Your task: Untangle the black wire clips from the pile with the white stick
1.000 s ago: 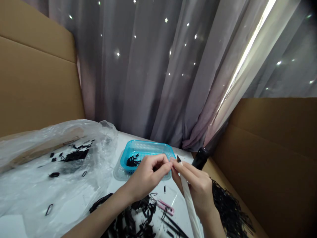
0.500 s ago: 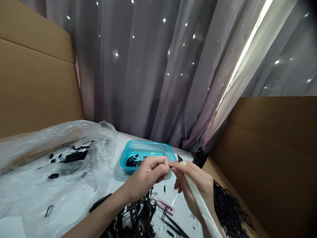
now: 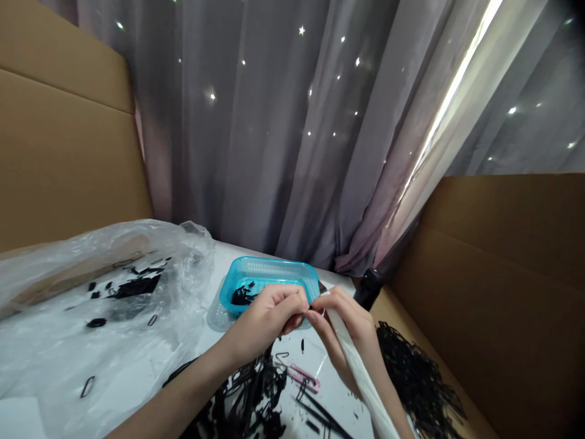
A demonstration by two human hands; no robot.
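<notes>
My left hand point(image 3: 278, 311) is closed, with thumb and forefinger pinching a small black piece point(image 3: 311, 308). Facing it, my right hand point(image 3: 350, 323) has its thumb and forefinger at the same piece. A long white-wrapped tool point(image 3: 359, 372) with a dark pointed tip lies through my right hand and runs down along the forearm. Its tip is partly hidden behind the fingers. Just behind both hands stands a blue plastic basket point(image 3: 274, 263) with small black pieces point(image 3: 242, 295) in it. Below the hands lies a tangle of black rubbery strips point(image 3: 256, 390).
A pink-handled cutter point(image 3: 305, 378) and black tweezers point(image 3: 322, 414) lie on the white table. Clear plastic sheeting point(image 3: 55, 360) with black scraps covers the left side. Black strips point(image 3: 415, 378) are heaped at the right, near a black cylinder point(image 3: 369, 289). Cardboard walls point(image 3: 493, 286) flank both sides.
My right hand has turned and its fingers have closed in on the black piece. The tool's dark tip has swung lower, behind the fingers. My left hand stays nearly where it was.
</notes>
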